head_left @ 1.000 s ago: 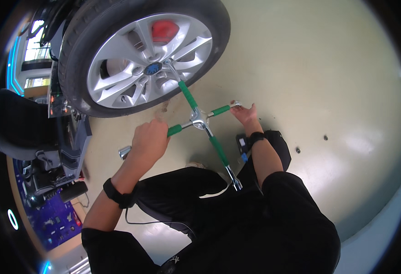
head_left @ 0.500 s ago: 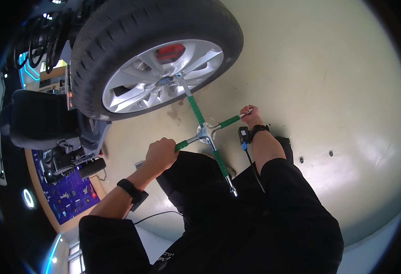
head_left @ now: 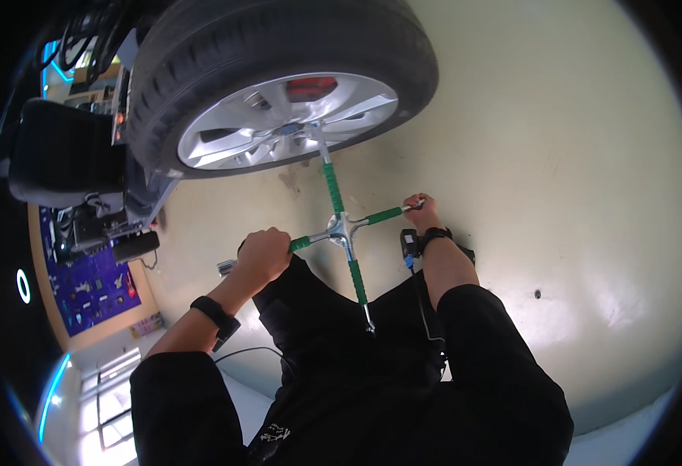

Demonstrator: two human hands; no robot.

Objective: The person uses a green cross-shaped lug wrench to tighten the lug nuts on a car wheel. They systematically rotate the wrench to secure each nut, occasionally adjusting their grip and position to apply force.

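Note:
A four-way lug wrench [head_left: 343, 227] with green-wrapped arms reaches from in front of my body to the wheel [head_left: 356, 132]. Its far end meets the silver rim just right of the hub cap, at a lug position; whether it sits fully on a nut is hidden. My left hand [head_left: 265, 256] is closed round the end of the left arm. On the opposite arm, my right hand [head_left: 422, 211] grips the bare metal tip, slightly farther out than the left. The arm pointing back toward me ends in a free socket [head_left: 370, 328].
A black tire [head_left: 279, 46] surrounds the rim, with a red brake caliper [head_left: 312, 88] behind the spokes. At the left stand a black-backed seat [head_left: 65, 151] and a purple tool board [head_left: 92, 287]. A small black device [head_left: 409, 245] with a cable is by my right wrist.
The view has shifted, so the wheel appears higher and farther right. The wrench's crossbar looks more level, with my right hand lower. Both hands keep their hold.

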